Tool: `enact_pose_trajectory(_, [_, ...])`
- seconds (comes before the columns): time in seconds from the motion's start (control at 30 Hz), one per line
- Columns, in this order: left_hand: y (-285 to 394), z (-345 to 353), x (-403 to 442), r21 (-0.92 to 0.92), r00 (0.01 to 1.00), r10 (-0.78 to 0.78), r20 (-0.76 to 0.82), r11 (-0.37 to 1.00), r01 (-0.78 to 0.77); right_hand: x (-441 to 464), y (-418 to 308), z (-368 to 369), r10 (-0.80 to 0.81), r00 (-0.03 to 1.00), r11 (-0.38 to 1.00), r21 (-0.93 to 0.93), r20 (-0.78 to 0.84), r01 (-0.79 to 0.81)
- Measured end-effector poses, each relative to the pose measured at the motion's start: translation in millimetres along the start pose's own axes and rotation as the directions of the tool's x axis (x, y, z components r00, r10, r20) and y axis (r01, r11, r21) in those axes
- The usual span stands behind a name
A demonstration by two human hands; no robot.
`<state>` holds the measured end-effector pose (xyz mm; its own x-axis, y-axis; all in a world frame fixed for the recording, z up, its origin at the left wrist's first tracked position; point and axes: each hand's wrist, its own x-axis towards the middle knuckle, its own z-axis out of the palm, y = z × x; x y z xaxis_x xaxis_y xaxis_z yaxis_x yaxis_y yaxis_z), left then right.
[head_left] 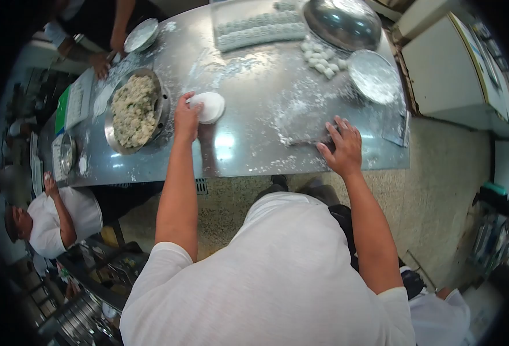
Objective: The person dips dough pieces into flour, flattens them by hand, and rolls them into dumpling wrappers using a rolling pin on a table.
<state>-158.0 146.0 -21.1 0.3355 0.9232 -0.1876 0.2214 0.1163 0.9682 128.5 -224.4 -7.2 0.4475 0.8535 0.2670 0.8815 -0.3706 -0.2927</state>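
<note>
My left hand (186, 118) is at the left edge of a small pile of round white dough wrappers (211, 109), fingers and thumb pinched on the edge of a wrapper. The wrappers lie flat on the metal table (246, 115). To the left of that hand stands a wide metal bowl (110, 128) heaped with a pale filling (133, 109) flecked with green. My right hand (345, 147) rests low over the floured patch (303, 115) near the table's front edge, fingers spread, with nothing visible in its grasp.
Small dough pieces (322, 59) lie beside an upturned metal bowl (343, 23) and a bowl of flour (374, 76). A clear tray (260, 34) holds rows of dumplings at the back. Co-workers' arms (122, 26) reach in at far left; another person (64, 219) stands at the left end.
</note>
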Motion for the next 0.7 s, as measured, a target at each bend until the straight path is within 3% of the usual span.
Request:
enact_pose_trajectory(0.07, [-2.4,2.2,-1.1,0.046,1.0,0.009,-0.028,0.999,-0.008,-1.1,5.0,3.3,0.011,1.0,1.0,0.011,-0.008,-0.011])
enact_pose_trajectory(0.13, [4.1,5.7,-4.1,-0.069,0.999,0.002,-0.033,0.998,-0.004,-5.5,13.0,5.9,0.008,1.0,0.999,0.031,0.002,-0.008])
enact_pose_trajectory(0.43, [4.2,19.7,-11.6,0.048,0.974,0.06,-0.217,0.998,-0.051,3.6,38.6,13.4,-0.13,0.992,0.983,0.127,-0.005,0.13])
enact_pose_trajectory(0.63, [14.5,21.0,-13.5,0.29,0.973,0.141,-0.181,0.953,-0.084,10.5,43.7,12.0,-0.153,0.988,0.973,0.172,-0.009,0.152])
enact_pose_trajectory(0.7, [12.1,19.6,-13.0,0.21,0.977,0.125,-0.175,0.974,-0.087,4.1,39.8,12.9,-0.144,0.989,0.978,0.15,-0.031,0.147])
